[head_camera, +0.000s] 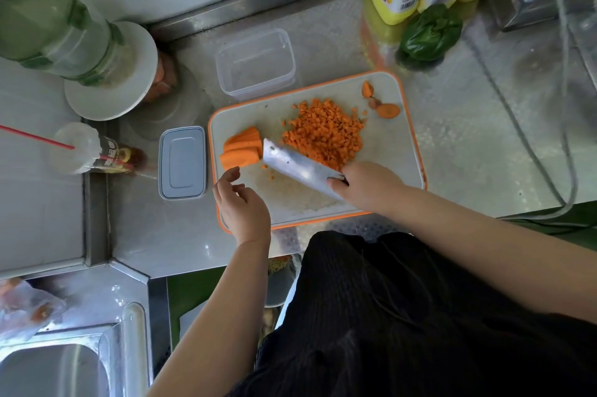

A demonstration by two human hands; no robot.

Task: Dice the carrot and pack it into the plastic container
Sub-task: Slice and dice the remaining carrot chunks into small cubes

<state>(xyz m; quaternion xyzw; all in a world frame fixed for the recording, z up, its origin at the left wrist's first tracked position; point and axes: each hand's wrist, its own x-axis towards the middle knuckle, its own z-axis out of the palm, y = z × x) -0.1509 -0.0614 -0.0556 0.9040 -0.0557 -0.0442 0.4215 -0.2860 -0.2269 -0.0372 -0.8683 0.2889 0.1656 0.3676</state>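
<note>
Landmark: cutting board [391, 151].

Carrot slabs [243, 148] stacked at the board's left end, uncut, cleaver [297, 167] tip touching their right side. Diced carrot [324, 134] heaped mid-board, right of the slabs. Trimmed ends [386, 109] near the board's far right corner. Plastic container [255, 62] sits just beyond the board's far edge, no dice in it yet; its lid [182, 162] lies just left of the board.

Handling, my read: slabs are stiff, light, likely slick on cut faces and prone to sliding off each other, so pin from the top with curled fingertips, back from the blade. Dice are loose and small; scoop on the blade flat rather than pinch.

Right hand [368, 185] wraps the cleaver handle, index finger along the blade. Left hand [242, 202] hovers near the board's near left corner, fingers loosely curled, holding nothing, just short of the slabs.
</note>
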